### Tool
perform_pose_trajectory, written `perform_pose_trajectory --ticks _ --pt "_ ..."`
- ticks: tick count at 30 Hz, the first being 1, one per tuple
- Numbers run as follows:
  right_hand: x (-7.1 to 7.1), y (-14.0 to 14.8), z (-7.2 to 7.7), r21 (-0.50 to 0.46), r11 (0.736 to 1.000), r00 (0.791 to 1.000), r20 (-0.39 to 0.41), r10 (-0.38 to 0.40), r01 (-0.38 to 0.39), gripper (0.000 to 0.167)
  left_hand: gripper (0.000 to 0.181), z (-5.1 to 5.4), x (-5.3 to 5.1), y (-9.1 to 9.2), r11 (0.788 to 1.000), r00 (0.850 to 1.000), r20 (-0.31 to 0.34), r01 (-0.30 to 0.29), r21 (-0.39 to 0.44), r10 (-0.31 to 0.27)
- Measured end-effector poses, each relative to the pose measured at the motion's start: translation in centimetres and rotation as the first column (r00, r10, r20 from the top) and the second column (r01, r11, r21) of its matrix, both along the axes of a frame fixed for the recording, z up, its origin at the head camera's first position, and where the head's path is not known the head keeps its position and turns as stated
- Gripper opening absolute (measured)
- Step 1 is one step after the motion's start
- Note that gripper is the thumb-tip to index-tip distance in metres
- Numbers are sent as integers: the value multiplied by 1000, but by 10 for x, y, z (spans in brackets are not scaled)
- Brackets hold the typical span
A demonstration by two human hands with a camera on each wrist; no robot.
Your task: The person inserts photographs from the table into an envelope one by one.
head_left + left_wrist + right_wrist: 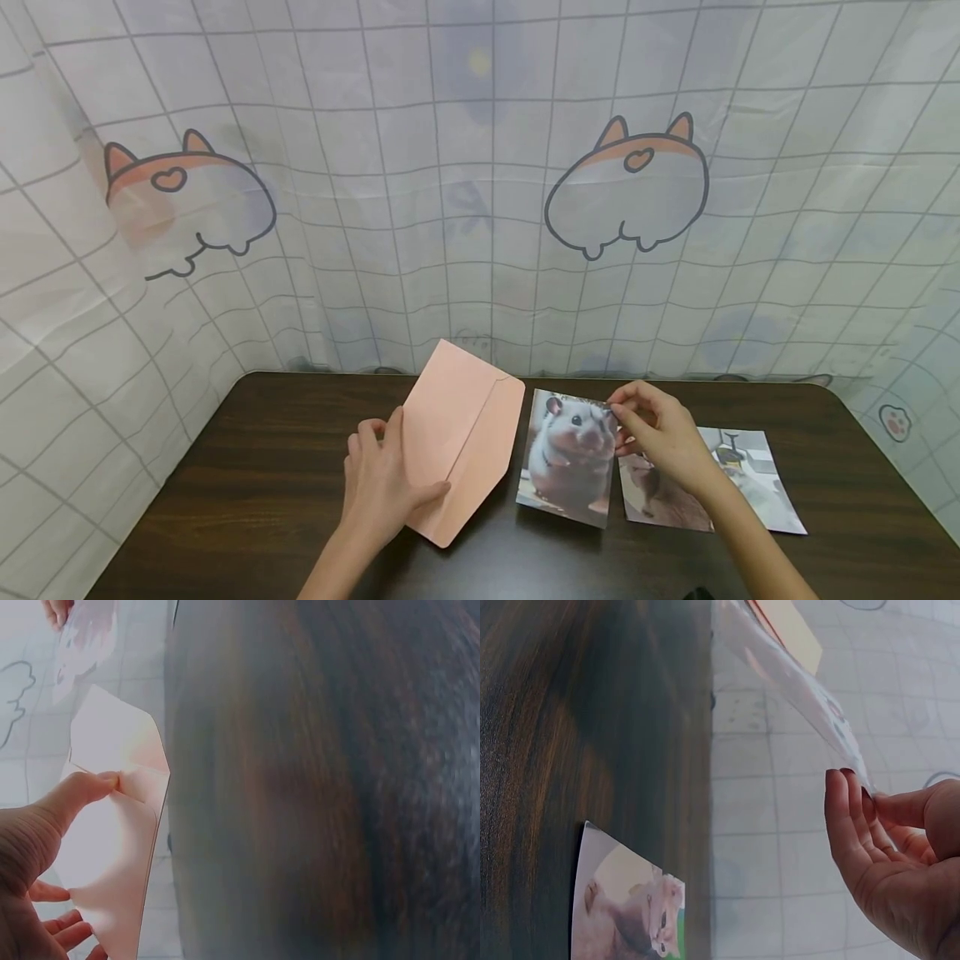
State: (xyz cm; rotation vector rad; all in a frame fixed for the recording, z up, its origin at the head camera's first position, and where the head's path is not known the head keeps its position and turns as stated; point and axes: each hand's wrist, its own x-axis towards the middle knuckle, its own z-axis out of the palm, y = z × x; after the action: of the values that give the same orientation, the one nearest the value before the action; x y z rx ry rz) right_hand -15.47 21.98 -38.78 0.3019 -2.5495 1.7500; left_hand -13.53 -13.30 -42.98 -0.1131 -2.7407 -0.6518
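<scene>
A pink envelope [450, 442] with its flap unfolded is gripped along its left side by my left hand [382, 475]. In the left wrist view the thumb lies on the front of the envelope [112, 840] by the pocket edge, with the other fingers behind it. My right hand [663, 433] pinches the upper right corner of a photo card [570, 458] showing a chubby grey hamster. The card is held up just right of the envelope, apart from it. Seen from the right wrist, the card [802, 690] is nearly edge-on between thumb and fingertips of the right hand [892, 862].
Right of the held card, partly under my right forearm, picture cards [757, 483] with animals lie on the dark wood table [240, 483]. A white grid-patterned curtain [480, 208] with cartoon corgis hangs behind the table. A small black object [699, 593] shows at the bottom edge.
</scene>
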Motion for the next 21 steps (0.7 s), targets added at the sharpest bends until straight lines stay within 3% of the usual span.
perform_pose_trajectory --ticks 8,21 --pt "2 -4 1 -35 999 1000 22 13 -12 15 111 -1 1 11 1000 1000 -19 -7 -7 7" --pt "3 -10 1 -14 1000 999 42 3 -2 15 112 -1 2 25 1000 997 -80 -4 12 4"
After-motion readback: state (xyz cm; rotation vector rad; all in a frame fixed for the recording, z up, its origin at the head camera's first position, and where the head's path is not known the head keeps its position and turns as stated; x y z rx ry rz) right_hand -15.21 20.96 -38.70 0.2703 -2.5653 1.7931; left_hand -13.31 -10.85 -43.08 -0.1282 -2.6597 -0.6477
